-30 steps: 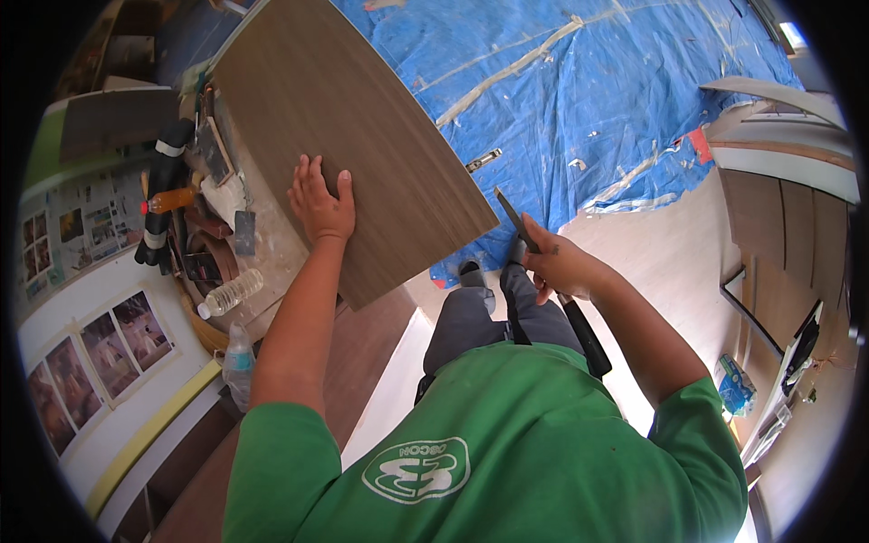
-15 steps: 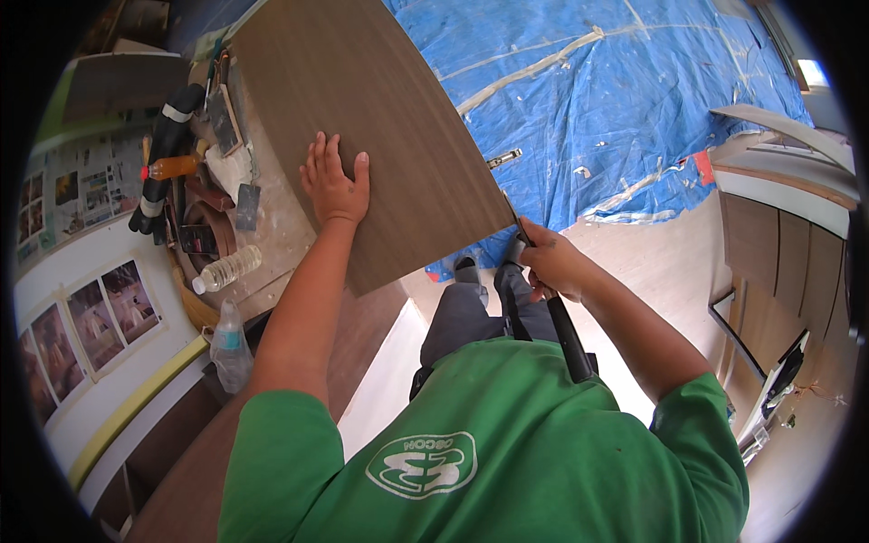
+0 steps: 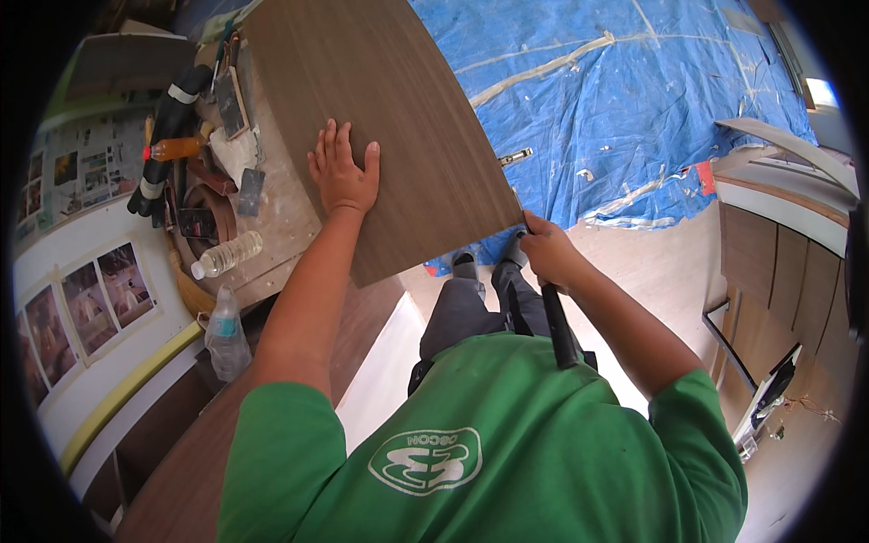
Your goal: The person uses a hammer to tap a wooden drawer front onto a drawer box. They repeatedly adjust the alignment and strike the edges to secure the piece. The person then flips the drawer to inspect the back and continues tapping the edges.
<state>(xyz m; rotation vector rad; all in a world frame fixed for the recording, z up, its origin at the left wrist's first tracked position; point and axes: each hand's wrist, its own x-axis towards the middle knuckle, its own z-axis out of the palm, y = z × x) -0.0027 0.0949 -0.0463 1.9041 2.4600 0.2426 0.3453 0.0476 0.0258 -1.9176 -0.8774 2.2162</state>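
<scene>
A brown wood-grain panel lies on the workbench, its near right corner jutting past the bench. My left hand rests flat on the panel's top, fingers spread. Just beside the near right corner, my right hand is closed around a long, narrow hand tool with a black handle. The handle points back toward my green shirt. Only a sliver of the tool's front part shows along the panel edge; its kind is hard to make out. A metal hinge sticks out from the panel's right edge.
On the bench's left lie a clear bottle, an amber bottle, a dark sanding block and a black roll. A bagged bottle hangs lower left. Blue sheeting covers the floor beyond; cabinets stand right.
My right hand and the tool have shifted slightly forward and left, closer to the panel's corner. Less of the tool's front part shows now. My left hand stays flat on the panel.
</scene>
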